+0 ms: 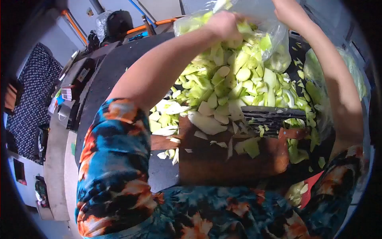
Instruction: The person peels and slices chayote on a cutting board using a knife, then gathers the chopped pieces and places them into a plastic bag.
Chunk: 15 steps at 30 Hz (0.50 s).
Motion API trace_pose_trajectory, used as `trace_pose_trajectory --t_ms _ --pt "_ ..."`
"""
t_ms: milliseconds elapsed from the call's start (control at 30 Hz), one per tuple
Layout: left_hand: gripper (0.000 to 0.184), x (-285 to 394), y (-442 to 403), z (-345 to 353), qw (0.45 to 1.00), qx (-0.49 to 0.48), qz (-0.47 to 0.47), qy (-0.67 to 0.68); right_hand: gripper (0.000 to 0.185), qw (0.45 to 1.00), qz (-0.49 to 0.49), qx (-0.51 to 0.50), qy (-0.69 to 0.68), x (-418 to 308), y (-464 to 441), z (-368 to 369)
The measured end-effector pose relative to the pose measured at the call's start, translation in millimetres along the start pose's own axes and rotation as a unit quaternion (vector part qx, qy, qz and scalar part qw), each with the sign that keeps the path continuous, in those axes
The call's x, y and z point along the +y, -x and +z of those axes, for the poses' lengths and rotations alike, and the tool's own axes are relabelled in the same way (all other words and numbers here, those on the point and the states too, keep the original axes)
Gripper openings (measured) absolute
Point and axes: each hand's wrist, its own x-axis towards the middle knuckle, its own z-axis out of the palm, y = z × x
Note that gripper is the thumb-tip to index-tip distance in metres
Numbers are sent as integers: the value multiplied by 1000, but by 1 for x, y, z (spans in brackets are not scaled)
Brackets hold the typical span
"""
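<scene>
A large heap of pale green vegetable slices (242,75) spreads over the dark tabletop. Over its far side is a clear plastic bag (278,38) with slices in it. My left hand (226,26) is closed at the bag's mouth, its curled fingers partly hidden and blurred among the slices. My right hand (283,11), cut off by the top edge, grips the upper part of the bag. On the near side, a cleaver (258,119) with a wooden handle (282,153) lies across a wooden cutting board (223,159), apart from both hands. Slice scraps cling to its blade.
Another clear bag (350,67) with green contents stands at the right, beside my right forearm. A red container (312,189) holding pale pieces is near my body. Loose scraps dot the dark table (107,79). Several items sit on a bench (57,159) at the left.
</scene>
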Motion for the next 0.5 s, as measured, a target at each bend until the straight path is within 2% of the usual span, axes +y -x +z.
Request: trace_pose_trajectory --t_ms 33,67,100,167,267,333,400,467,500 --pt "33 19 3 -11 968 -22 -44 -244 71 1000 11 -12 8 -2 5 -5" --pt "29 23 -1 -23 989 86 -104 -61 70 999 22 -23 17 -1 7 -7" --pt "29 -9 -29 -44 948 -23 -38 -316 70 999 19 -27 27 0 9 -2" --pt "30 -31 -32 -59 892 62 77 -440 70 998 0 -23 61 8 15 7" --pt "70 -43 -9 -53 786 -133 21 -604 69 994 17 -29 109 12 24 19" --pt "71 -83 -29 -86 867 -226 27 -444 68 983 38 -104 149 12 34 22" --pt "58 -69 -21 -88 897 -191 -6 -399 66 973 54 -141 174 13 37 26" --pt "40 -21 1 -98 883 -187 21 -431 64 970 70 -143 182 23 35 43" --pt "34 -8 5 -101 875 -184 34 -447 65 974 74 -105 186 28 33 49"
